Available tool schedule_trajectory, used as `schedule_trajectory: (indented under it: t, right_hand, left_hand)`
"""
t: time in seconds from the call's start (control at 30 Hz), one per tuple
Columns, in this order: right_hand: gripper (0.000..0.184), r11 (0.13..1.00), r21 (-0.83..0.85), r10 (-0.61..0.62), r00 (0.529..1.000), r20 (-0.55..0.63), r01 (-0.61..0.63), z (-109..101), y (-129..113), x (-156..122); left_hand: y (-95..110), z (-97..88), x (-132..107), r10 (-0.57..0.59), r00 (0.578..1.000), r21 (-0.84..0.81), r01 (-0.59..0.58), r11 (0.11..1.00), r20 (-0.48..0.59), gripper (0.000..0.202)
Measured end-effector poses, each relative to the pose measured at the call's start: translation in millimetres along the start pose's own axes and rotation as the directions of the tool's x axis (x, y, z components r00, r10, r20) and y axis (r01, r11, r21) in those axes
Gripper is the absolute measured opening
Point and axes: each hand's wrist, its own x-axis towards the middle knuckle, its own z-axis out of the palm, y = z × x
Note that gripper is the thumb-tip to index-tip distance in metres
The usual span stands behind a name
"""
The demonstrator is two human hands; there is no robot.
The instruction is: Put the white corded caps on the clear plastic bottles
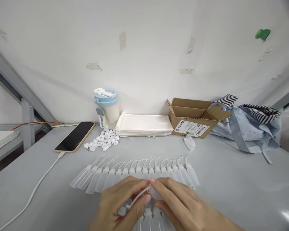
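Observation:
My left hand (120,205) is closed, its thumb and forefinger pinching at the neck of a small translucent plastic bottle with a thin white strap (137,197). From the other side my right hand (185,203) grips the body of the same plastic bottle (156,194), mostly hidden by the fingers. Just beyond both hands, a row of similar bottles (106,179) lies side by side, with straps pointing away from me. More bottles (149,223) lie under and between my hands, partly covered.
Small white caps (106,138) are heaped near a lidded cup (110,112). A stack of white envelopes (144,124), an open cardboard box (195,118) and a blue cloth bag (248,128) stand along the wall. A phone (74,137) with a charging cable (38,183) lies left.

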Motion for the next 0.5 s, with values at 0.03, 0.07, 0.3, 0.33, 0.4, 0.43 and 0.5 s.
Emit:
schedule_trajectory:
  t: [0.03,0.07,0.3,0.33,0.4,0.43,0.5]
  right_hand:
    - [0.042,1.0,-0.006,0.0,1.0,-0.002,0.0,0.0,-0.3,0.3]
    - [0.041,1.0,-0.012,0.001,1.0,-0.001,-0.001,0.1,-0.6,0.7]
    - [0.035,1.0,-0.018,0.003,1.0,-0.004,-0.003,0.2,-1.4,1.6]
    - [0.035,1.0,-0.016,0.003,1.0,-0.005,-0.003,0.2,-1.4,1.7]
    - [0.035,1.0,-0.017,0.002,1.0,-0.007,-0.002,0.6,-1.3,1.9]
    - [0.035,1.0,-0.019,0.002,1.0,-0.004,-0.002,1.0,-1.3,2.0]
    - [0.036,1.0,-0.011,0.003,1.0,0.0,-0.003,2.0,-1.4,2.2]
  left_hand:
    - [-1.0,0.0,0.1,0.007,1.0,0.012,-0.007,1.0,-0.005,0.019]
    - [-1.8,0.0,0.1,0.012,1.0,0.02,-0.012,1.0,-0.013,0.018]
    - [-2.6,0.7,-0.7,0.039,0.999,-0.023,-0.039,0.999,-0.002,0.02]
    - [-2.1,0.4,-0.6,0.035,0.999,-0.033,-0.035,0.999,0.006,0.02]
    - [-0.8,-0.9,0.1,0.028,0.999,-0.049,-0.026,0.998,0.033,0.021]
    - [-0.1,-1.8,0.5,0.024,0.999,-0.051,-0.021,0.998,0.049,0.02]
    - [1.2,-3.3,1.3,0.012,0.997,-0.046,-0.008,0.999,0.078,0.019]
